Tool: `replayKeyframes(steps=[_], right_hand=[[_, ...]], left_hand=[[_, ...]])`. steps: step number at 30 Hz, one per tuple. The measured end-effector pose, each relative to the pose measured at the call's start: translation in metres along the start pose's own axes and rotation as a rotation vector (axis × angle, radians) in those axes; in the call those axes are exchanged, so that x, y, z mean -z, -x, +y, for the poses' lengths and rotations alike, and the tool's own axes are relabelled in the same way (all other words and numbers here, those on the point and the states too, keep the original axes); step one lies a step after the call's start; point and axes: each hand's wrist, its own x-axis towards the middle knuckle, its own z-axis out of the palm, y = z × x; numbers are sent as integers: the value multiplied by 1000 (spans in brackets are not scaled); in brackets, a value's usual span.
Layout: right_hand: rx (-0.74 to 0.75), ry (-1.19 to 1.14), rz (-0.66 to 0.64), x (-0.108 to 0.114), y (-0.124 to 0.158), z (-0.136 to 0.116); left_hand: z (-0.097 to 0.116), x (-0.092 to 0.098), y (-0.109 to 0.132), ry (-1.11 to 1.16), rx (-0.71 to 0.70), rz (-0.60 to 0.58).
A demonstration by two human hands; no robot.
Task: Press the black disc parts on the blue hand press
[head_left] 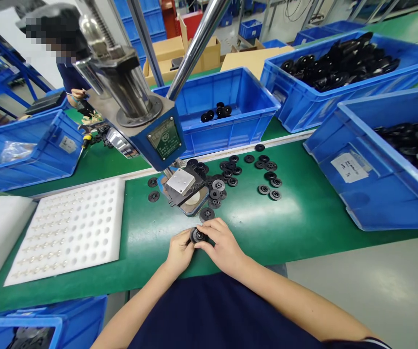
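Observation:
Close to the table's near edge, a round black plastic wheel (197, 235) is held between both hands. My left hand (180, 251) grips its left side, fingers closed. On the other side, my right hand (221, 245) pinches it with thumb and fingers. Just beyond lies a flat black disc (207, 214) on the green table (245, 232). The press (165, 135) stands ahead, with a metal block (181, 181) above its base. Many loose black wheels (228, 173) lie to the right of the base.
A white foam tray (96, 223) with rows of holes, some filled with small clear parts, lies left. Blue bins (227, 131) line the back; another bin (376, 194) with dark wheels stands right. A yellow-handled tool (86, 140) and a person (69, 77) are across the table.

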Motion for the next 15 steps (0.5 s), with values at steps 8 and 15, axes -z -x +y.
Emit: replayKeyframes(steps=[8,15], right_hand=[[1,90,-76,4,0,-6],[18,175,-110,4,-6,-8]], left_hand=[[-3,-2,4,-17,-31,3],[-3,-2,3,34,10,19]])
